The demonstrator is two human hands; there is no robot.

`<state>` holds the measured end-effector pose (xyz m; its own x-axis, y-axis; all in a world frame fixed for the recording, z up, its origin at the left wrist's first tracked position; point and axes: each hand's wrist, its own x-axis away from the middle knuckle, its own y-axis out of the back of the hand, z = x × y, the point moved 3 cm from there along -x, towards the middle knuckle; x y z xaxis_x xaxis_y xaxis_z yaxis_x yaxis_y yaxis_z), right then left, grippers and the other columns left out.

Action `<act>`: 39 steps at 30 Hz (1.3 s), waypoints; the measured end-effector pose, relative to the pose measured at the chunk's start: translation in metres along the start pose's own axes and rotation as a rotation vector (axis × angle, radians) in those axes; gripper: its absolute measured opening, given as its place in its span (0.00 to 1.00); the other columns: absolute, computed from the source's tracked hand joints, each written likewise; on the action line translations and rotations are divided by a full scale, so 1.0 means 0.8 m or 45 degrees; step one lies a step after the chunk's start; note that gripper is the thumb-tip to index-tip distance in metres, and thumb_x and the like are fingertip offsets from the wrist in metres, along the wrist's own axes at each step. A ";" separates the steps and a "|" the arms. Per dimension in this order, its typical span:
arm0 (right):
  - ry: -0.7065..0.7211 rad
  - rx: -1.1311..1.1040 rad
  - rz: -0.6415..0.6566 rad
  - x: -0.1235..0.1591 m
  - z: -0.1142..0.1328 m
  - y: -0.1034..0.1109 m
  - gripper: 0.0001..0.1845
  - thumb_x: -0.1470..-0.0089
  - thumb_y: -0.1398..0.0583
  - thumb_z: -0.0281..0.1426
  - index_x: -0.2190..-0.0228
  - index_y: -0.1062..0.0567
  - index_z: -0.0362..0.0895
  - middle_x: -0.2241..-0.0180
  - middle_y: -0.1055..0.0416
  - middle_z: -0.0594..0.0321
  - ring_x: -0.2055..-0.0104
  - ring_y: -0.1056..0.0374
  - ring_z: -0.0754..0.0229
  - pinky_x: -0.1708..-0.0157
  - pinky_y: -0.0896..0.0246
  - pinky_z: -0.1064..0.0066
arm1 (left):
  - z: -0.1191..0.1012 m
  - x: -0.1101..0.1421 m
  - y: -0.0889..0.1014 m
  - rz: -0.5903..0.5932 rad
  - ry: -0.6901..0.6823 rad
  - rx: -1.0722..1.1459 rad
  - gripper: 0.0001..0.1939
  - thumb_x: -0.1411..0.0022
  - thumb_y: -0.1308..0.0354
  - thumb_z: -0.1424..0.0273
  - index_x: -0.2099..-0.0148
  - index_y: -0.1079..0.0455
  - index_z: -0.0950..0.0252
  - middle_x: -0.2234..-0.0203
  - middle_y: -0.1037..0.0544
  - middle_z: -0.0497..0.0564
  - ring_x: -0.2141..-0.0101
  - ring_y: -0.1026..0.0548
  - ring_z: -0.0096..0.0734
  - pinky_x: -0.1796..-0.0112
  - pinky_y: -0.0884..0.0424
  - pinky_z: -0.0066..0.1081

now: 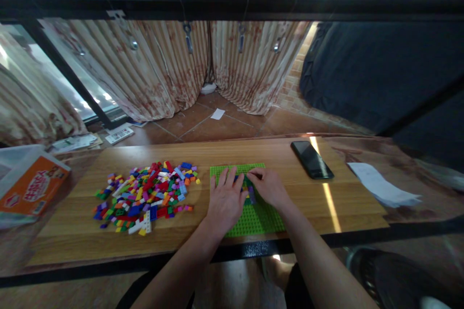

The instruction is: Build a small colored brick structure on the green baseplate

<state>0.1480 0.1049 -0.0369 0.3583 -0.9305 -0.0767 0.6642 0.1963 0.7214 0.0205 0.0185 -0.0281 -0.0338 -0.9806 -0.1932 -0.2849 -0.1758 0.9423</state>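
A green studded baseplate [250, 224] lies near the front edge of the wooden table. On its middle sit a few small bricks, among them a purple brick [252, 195]; my hands partly cover them. My left hand [225, 200] rests over the plate's left part, its fingers stretched out and spread. From the right, my right hand [267, 185] reaches over the plate with thumb and forefinger pinched together beside the bricks. Whatever lies between those fingertips is too small to make out.
A heap of loose colourful bricks [148, 193] covers the left of the wooden table [203, 149]. A black phone [311, 160] lies right of the plate. White paper [382, 184] is at the far right, an orange-labelled plastic box [34, 186] at the far left.
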 end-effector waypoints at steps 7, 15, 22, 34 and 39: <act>-0.018 -0.066 -0.035 0.000 -0.007 -0.006 0.12 0.45 0.42 0.36 0.72 0.19 0.49 0.69 0.19 0.62 0.67 0.26 0.56 0.65 0.36 0.67 | -0.008 0.002 -0.006 0.009 0.015 -0.044 0.22 0.30 0.52 0.64 0.38 0.36 0.62 0.37 0.35 0.59 0.37 0.40 0.50 0.40 0.47 0.65; -0.057 0.012 -0.029 0.006 -0.005 -0.008 0.15 0.43 0.44 0.38 0.70 0.19 0.48 0.66 0.19 0.57 0.65 0.25 0.52 0.62 0.35 0.62 | -0.007 0.008 -0.013 0.005 0.061 -0.028 0.23 0.29 0.56 0.61 0.36 0.38 0.61 0.38 0.35 0.60 0.37 0.40 0.51 0.41 0.46 0.67; 0.020 -0.076 0.056 -0.002 -0.023 -0.008 0.17 0.48 0.41 0.40 0.60 0.20 0.46 0.66 0.20 0.56 0.63 0.25 0.51 0.61 0.33 0.60 | -0.001 0.013 -0.016 -0.035 0.021 0.111 0.25 0.29 0.57 0.60 0.35 0.40 0.63 0.36 0.37 0.60 0.37 0.41 0.50 0.41 0.40 0.58; 0.002 0.068 0.169 -0.010 -0.011 -0.003 0.17 0.48 0.42 0.31 0.58 0.20 0.44 0.63 0.22 0.56 0.61 0.27 0.53 0.58 0.34 0.61 | 0.089 -0.022 0.043 -0.277 0.280 0.225 0.25 0.37 0.52 0.77 0.39 0.35 0.70 0.43 0.28 0.58 0.44 0.31 0.41 0.41 0.36 0.39; -0.004 0.119 0.100 -0.016 -0.011 -0.005 0.18 0.46 0.43 0.31 0.56 0.21 0.43 0.61 0.22 0.55 0.60 0.26 0.53 0.58 0.34 0.61 | 0.179 -0.025 0.074 -0.219 0.564 0.011 0.25 0.40 0.53 0.80 0.43 0.29 0.71 0.50 0.23 0.59 0.50 0.27 0.43 0.45 0.34 0.40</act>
<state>0.1469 0.1192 -0.0449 0.4050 -0.9142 -0.0155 0.5698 0.2391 0.7862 -0.1332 0.0404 -0.0076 0.4261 -0.8801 -0.2093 -0.2587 -0.3402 0.9041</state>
